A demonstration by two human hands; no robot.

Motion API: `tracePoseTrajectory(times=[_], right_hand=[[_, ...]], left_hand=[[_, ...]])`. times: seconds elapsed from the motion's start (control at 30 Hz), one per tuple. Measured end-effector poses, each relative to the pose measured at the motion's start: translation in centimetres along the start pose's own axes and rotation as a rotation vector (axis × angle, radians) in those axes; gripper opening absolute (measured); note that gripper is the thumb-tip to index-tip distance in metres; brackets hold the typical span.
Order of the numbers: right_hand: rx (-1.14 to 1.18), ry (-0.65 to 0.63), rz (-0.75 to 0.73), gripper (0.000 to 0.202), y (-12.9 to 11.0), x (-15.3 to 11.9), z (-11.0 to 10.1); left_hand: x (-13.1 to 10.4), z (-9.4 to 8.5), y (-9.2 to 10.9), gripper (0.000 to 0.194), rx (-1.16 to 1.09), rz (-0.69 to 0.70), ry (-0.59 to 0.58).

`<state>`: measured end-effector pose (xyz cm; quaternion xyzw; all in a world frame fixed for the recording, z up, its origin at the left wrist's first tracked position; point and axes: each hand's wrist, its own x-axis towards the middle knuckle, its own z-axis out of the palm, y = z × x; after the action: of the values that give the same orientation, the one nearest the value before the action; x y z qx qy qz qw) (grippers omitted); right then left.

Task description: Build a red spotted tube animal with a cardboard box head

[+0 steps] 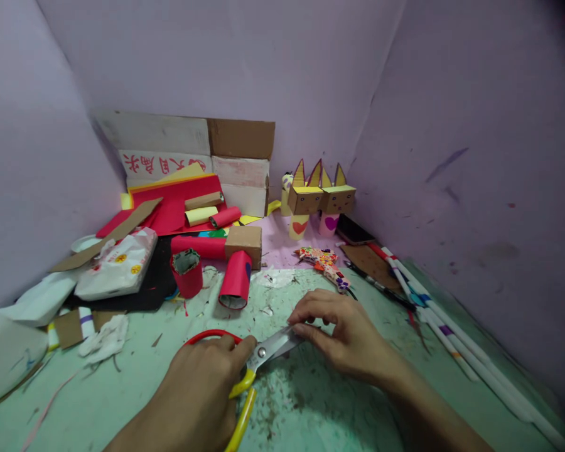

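Note:
A pair of scissors (pixel 277 344) with silver blades and red and yellow handles lies across the space between my hands. My left hand (pixel 206 376) is closed around the handles, low in the middle of the view. At the blade end, my right hand (pixel 343 329) pinches the tips between thumb and fingers. Whether a small scrap is also in that pinch is hidden. Just beyond my hands are a red paper tube (pixel 235 282) leaning on a brown cardboard block (pixel 245 245), and another red tube (pixel 187 276) standing upright.
Two box-headed animal figures (pixel 306 201) stand at the back right. Floral-patterned pieces (pixel 327 263) lie before them. Long white sticks (pixel 456 345) run along the right wall. At left are a tissue pack (pixel 117 267) and red paper sheets (pixel 169 213); cardboard (pixel 242 138) leans behind.

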<state>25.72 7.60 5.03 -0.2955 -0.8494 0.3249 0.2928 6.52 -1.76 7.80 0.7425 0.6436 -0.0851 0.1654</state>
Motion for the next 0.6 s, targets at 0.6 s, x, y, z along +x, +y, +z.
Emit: tracePoseTrajectory(times=[0.6], right_hand=[[0.529,0.166,0.432,0.015,-0.24,0.70,0.02]], left_hand=[[-0.12,-0.28,-0.73,0.036,-0.139,-0.144,0.118]])
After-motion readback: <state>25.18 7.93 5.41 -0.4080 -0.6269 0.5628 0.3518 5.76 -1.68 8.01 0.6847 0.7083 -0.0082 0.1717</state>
